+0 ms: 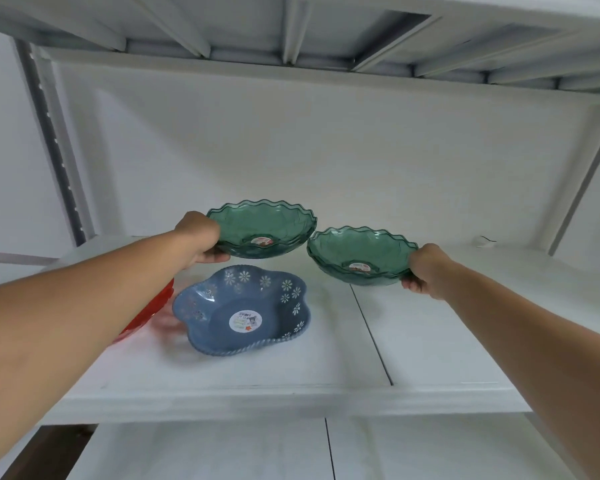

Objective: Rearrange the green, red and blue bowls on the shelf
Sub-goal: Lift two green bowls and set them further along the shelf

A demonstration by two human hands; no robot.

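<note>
So, quick rundown of the shelf:

Left hand [201, 239]: closed on the left rim of one green bowl [262, 227], thumb tucked under it; the bowl is held up off the shelf board [430, 327], tilted a bit toward the camera.

Right hand [426, 271]: clamped on the right rim of the second green bowl [361, 254], also held in the air, slightly lower and nearer than the first.

Green bowls: both see-through with wavy edges and a sticker in the bottom; their rims are nearly touching in the middle, though real contact can't be made out.

Blue bowl [243, 310]: set on the shelf below the left-hand green one, flower-shaped, with white daisy prints and a round sticker inside.

Red bowl [149, 311]: parked just left of the blue one, mostly hidden by the left forearm.
</note>
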